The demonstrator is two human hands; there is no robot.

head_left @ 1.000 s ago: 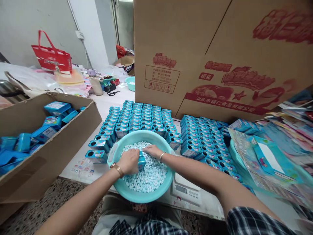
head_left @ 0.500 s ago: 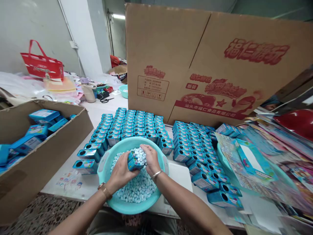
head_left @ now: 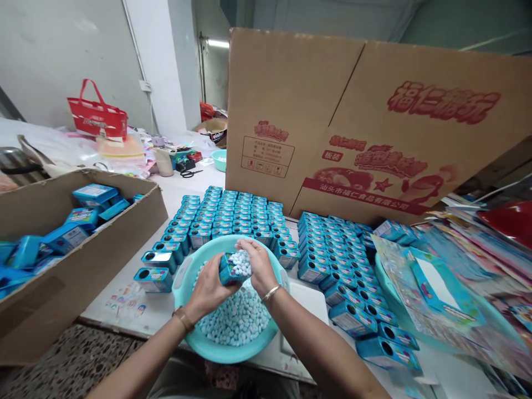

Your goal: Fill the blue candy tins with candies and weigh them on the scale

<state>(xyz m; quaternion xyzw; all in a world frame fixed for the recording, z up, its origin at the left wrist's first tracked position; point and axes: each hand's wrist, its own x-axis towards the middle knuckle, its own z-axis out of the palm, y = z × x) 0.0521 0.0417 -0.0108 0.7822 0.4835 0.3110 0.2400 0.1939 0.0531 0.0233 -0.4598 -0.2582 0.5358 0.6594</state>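
My left hand is wrapped round a small blue printed box, held tilted above a turquoise basin. Pale blue and white candies, small and pebble-like, fill the lower part of the basin. At the box's upper end my right hand is cupped, its fingers curled against a heap of the same candies. That heap covers the box's opening, so how full the box is stays hidden. A bracelet circles each wrist.
Rows of upright blue boxes with round holes stand behind the basin, and more rows to its right. An open carton of blue boxes is at left. A large cardboard box walls the back. Plastic sheets lie at right.
The whole view has shifted, so the scene sits slightly lower and further right. Both hands stay together over the basin, with the box turned a little and the candies still at its end.
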